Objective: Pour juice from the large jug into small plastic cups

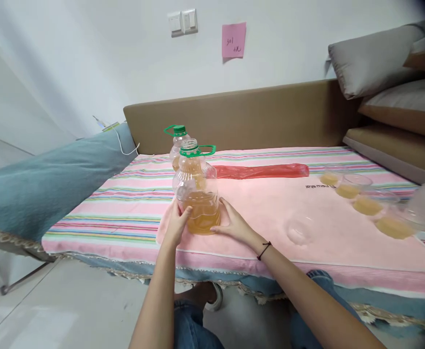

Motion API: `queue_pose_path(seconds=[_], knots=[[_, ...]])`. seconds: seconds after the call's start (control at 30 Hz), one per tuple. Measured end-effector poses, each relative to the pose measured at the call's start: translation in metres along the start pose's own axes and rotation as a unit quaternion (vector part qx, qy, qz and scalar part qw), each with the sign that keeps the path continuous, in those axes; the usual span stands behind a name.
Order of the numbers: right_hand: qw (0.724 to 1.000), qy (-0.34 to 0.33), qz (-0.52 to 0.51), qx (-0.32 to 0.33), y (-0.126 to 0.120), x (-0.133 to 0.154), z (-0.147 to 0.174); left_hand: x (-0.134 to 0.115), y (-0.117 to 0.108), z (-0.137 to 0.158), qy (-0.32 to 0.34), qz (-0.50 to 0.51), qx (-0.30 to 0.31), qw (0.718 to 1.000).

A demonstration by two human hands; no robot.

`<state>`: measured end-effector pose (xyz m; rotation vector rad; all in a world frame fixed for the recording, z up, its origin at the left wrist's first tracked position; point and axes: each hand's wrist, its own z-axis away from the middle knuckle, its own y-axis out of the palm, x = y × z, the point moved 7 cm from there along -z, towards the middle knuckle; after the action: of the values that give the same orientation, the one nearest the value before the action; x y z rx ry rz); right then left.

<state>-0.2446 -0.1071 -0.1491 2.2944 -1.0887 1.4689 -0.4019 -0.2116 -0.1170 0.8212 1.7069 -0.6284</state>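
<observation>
Left hand (177,223) clasping the left of an uncapped jug (199,196) upright on pink towel (261,201), capped jug (178,140) just behind it, right hand (236,224) clasping the uncapped jug's right, red plastic (265,171), clear cup (299,230), four part-filled cups (368,205).

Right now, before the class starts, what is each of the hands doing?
Left hand: holding the left side of the uncapped bottle.
Right hand: holding the same bottle's right side, thumb low.
</observation>
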Motion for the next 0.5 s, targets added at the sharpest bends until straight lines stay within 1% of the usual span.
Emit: queue_pose_path(seconds=[0.1,0.23,0.33,0.5], knots=[[0.997,-0.012,-0.067,0.025,0.012,0.007,-0.016,0.005,0.004,-0.003,-0.022,0.03,0.044,0.998],[0.993,-0.01,-0.112,0.038,0.021,0.004,-0.016,0.004,0.006,-0.004,-0.004,0.031,0.06,0.998],[0.992,-0.008,-0.125,0.034,0.026,-0.003,-0.012,0.0,0.008,-0.003,0.002,0.025,0.06,0.998],[0.991,-0.018,-0.13,-0.006,0.024,-0.003,-0.011,-0.009,0.009,0.001,0.01,-0.004,0.043,0.999]])
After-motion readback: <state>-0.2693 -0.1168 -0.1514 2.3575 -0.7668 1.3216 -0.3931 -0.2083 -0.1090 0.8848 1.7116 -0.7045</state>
